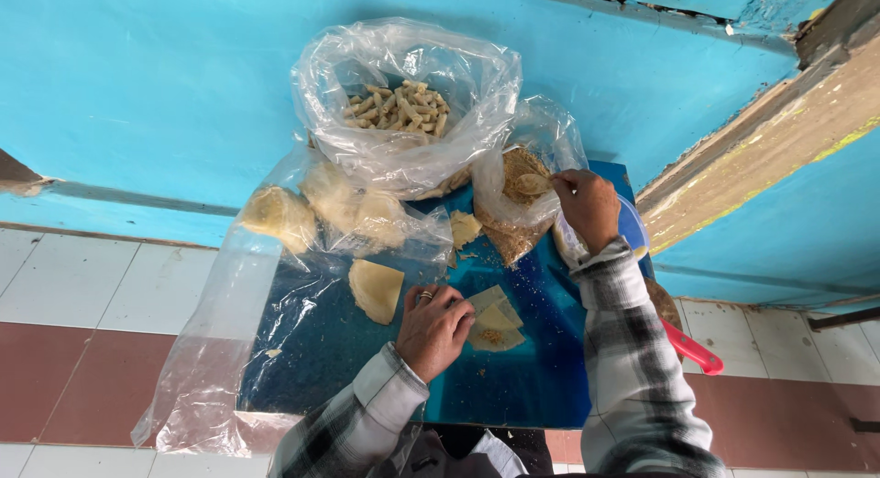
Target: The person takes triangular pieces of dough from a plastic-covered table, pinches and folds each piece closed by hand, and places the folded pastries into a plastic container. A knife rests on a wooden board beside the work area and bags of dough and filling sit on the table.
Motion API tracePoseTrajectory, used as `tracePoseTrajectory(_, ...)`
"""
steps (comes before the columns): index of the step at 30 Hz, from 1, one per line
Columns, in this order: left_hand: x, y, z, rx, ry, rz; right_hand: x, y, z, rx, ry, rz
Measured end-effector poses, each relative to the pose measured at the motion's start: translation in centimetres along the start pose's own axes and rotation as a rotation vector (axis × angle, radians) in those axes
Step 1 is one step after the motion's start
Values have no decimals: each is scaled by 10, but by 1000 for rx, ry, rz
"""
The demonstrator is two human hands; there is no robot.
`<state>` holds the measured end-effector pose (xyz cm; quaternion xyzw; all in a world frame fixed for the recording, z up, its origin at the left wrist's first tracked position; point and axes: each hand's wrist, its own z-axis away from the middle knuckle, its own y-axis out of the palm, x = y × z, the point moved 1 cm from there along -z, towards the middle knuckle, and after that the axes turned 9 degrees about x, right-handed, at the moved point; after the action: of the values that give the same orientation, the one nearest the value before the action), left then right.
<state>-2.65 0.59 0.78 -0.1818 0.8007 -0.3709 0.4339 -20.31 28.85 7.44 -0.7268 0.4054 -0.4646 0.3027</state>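
While left hand point(433, 329) pins thin pastry square point(495, 318) | right hand point(587, 206) pinches crumbly filling point(532, 183)

I see only clear plastic bags here, no labels, signs or screens. At the far side stands an open bag point(403, 93), round and crumpled, with pale rolled pieces inside. To its right is a smaller bag point(532, 175) with brown crumbs. On the left a long flat bag point(229, 331) holds thin yellowish sheets.
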Motion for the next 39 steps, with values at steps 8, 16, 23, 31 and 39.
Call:
tracePoseTrajectory(8,5,2,-1,13,-36,1,3,-14,18,8,3,-111)
tracePoseTrajectory(16,4,4,1,44,-1,-11,30,-34,110,110,-163,-240)
tracePoseTrajectory(23,-5,2,-2,119,40,19,85,-35,191,225,-170,-142)
tracePoseTrajectory(31,-3,7,-5,112,60,-9,100,-33,203,102,-329,57)
tracePoseTrajectory(39,3,8,-2,155,41,19,95,-34,200,126,-335,44)
